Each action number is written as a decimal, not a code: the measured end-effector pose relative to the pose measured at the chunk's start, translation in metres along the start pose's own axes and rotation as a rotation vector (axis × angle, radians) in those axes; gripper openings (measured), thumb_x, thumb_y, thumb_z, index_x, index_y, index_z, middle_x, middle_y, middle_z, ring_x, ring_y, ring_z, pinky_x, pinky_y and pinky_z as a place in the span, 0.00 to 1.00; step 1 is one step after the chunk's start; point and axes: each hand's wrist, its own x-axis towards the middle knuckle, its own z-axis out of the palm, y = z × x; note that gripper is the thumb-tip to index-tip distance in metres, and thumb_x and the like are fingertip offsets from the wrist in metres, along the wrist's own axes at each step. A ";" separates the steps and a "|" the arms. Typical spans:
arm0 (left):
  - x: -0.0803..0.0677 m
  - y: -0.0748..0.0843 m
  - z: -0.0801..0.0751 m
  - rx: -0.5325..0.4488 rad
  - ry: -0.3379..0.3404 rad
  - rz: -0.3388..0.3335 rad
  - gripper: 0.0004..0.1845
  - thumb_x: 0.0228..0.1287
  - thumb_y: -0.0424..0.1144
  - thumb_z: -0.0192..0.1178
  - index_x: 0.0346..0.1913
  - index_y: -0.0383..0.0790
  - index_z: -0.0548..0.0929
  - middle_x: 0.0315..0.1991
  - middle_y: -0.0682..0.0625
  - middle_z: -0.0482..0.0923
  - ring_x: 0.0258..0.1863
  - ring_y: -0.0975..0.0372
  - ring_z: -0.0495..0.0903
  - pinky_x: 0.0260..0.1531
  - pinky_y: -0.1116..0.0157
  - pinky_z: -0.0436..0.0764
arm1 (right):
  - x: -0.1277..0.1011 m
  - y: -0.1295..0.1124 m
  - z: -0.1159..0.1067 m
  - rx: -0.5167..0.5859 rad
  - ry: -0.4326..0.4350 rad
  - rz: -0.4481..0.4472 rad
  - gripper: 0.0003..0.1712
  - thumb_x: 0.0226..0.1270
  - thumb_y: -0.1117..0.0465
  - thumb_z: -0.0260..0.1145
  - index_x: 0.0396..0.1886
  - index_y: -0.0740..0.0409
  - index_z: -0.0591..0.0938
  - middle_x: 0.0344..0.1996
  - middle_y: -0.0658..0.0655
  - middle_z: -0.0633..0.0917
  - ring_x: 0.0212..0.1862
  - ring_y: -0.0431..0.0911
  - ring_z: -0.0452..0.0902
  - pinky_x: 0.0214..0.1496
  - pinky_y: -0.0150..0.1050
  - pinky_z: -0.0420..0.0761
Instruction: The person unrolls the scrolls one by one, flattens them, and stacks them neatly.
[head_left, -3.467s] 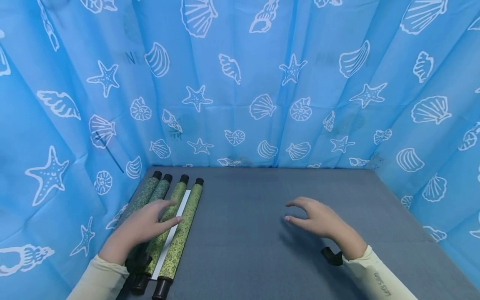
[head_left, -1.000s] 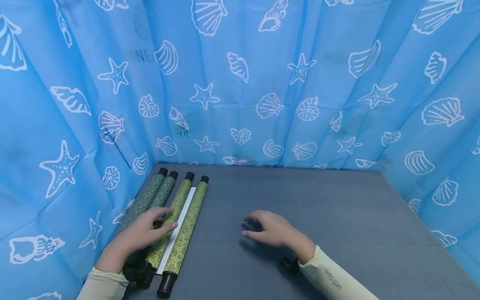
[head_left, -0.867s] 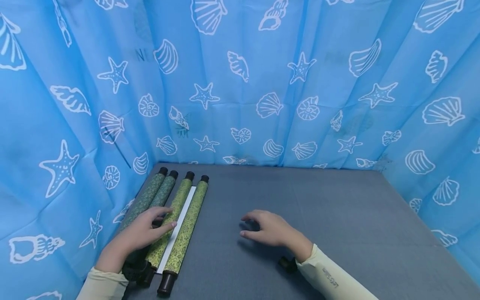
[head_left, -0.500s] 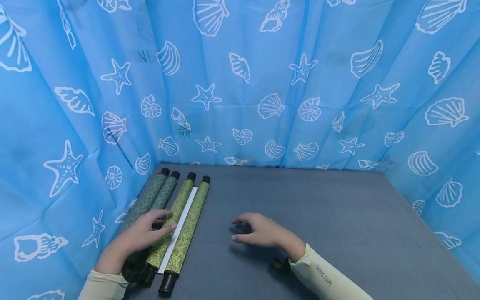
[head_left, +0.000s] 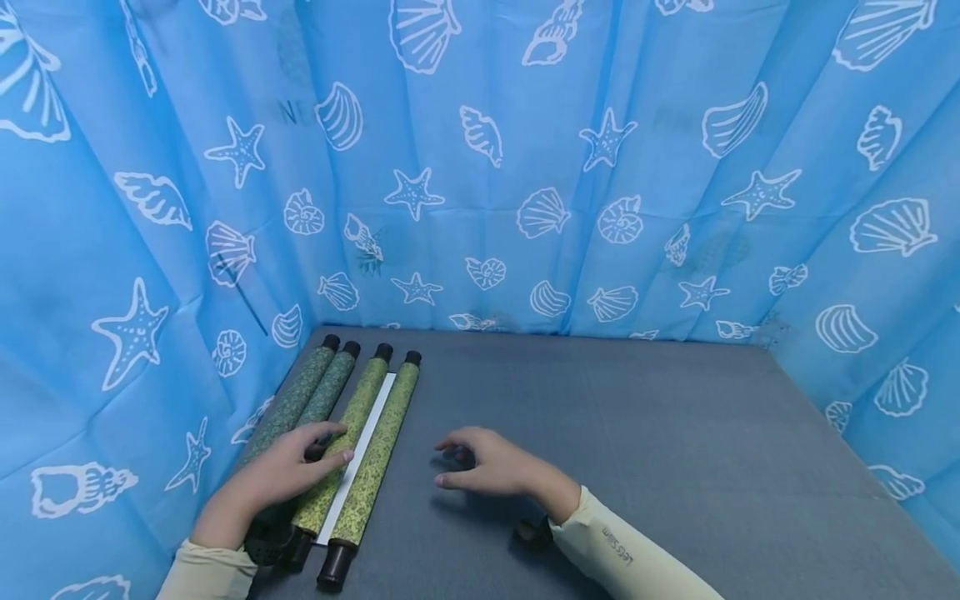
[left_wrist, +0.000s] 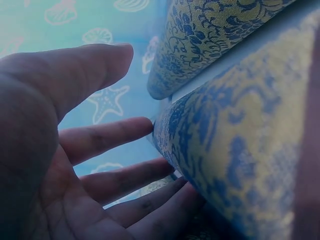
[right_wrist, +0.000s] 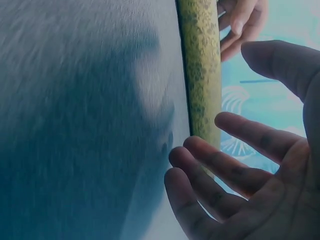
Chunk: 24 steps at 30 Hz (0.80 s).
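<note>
Fingers of the left hand are spread, with the thumb set well apart from them, at the lower left of the head frame, where the left one of two yellow rolls is partly covered by the hand; whether that roll is touched cannot be told. Both rolls are laid side by side, slanting from lower left towards centre, joined by a white strip and tipped with dark knobs. To their left, two green rolls are placed close together, their lower parts hidden by the left hand. At the lower centre, the right hand is poised above the grey table, its fingers bent and parted from its thumb, near the right yellow roll but separated from it. A shadow is thrown on the table below. Pale sleeves are worn, and the background is filled by a blue curtain printed with white shells and starfish.
</note>
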 end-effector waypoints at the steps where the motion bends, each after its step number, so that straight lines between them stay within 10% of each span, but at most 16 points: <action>1: 0.000 0.000 0.000 0.000 0.000 0.002 0.34 0.78 0.56 0.61 0.74 0.35 0.75 0.71 0.33 0.75 0.68 0.35 0.77 0.63 0.37 0.79 | 0.001 -0.001 0.002 0.002 0.005 -0.004 0.30 0.76 0.46 0.69 0.71 0.55 0.80 0.66 0.56 0.83 0.64 0.50 0.81 0.65 0.47 0.81; 24: -0.001 -0.002 0.002 -0.011 0.003 0.015 0.27 0.84 0.51 0.54 0.74 0.37 0.76 0.72 0.34 0.74 0.73 0.35 0.71 0.69 0.38 0.74 | 0.041 -0.037 0.045 0.059 0.064 0.005 0.36 0.74 0.47 0.71 0.77 0.51 0.75 0.65 0.59 0.83 0.56 0.44 0.84 0.55 0.38 0.84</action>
